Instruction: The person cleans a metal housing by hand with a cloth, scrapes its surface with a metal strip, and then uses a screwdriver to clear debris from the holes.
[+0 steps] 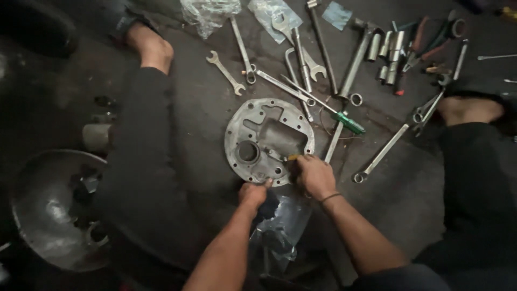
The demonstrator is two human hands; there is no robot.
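While the round metal cover plate [268, 141] lies flat on the dark floor [204, 118] btwn the legs, left hand [252, 194] is curled, thumb touching its near edge. Right hand [314, 175] pinches a small yellowish-tipped tool [292, 158] against the plate's right edge; wrenches [291, 70] lie scattered just beyond.

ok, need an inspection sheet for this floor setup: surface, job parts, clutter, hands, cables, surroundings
Surface: dark, stained floor; the person sits on it, legs spread.
Job's things: round grey metal cover plate lying flat between the legs, bolt holes around its rim.
Clutter: wrenches, sockets, pliers, green-handled screwdriver, plastic bags scattered beyond the plate.
Hands: left hand at the plate's near rim; right hand on the rim, pinching a small yellowish item, too small to identify.
Cables: thin reddish wire beside the screwdriver.
Surroundings: metal bowl with dark parts at far left.
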